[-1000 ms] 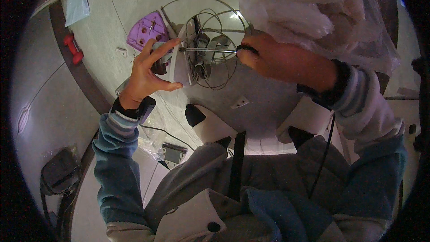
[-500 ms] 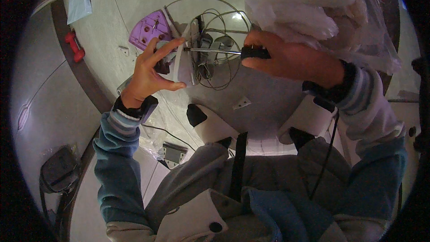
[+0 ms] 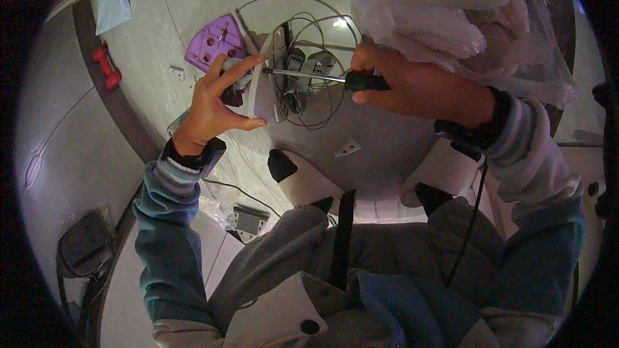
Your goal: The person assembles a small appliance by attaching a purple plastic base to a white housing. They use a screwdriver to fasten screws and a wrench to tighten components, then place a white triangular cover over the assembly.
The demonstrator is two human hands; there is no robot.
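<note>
The left hand (image 3: 213,106) grasps a white housing (image 3: 260,93), with the index finger at its far edge and the thumb at its near edge. The housing is held on edge, between the two hands and left of the screwdriver handle. Dark and grey parts adjoin it behind the left fingers; their exact form is partly hidden.

The right hand (image 3: 403,84) is closed around the black handle of a screwdriver (image 3: 361,81). The metal shaft extends left, roughly level across the view, and its tip meets the right-facing side of the housing. Seating of the tip in a screw cannot be determined.

A grey cable (image 3: 338,106) lies in loose loops beneath and beyond the shaft. A purple plate (image 3: 216,42) with round recesses is located just beyond the left hand.

A small white perforated plate (image 3: 348,148) lies on the floor (image 3: 380,135) between two white slippers (image 3: 306,180), beyond their toes. A translucent plastic bag (image 3: 445,32) occupies the far right area. A red dumbbell (image 3: 108,67) and a light-blue packet (image 3: 114,1) are positioned at far left, well apart from the hands.
</note>
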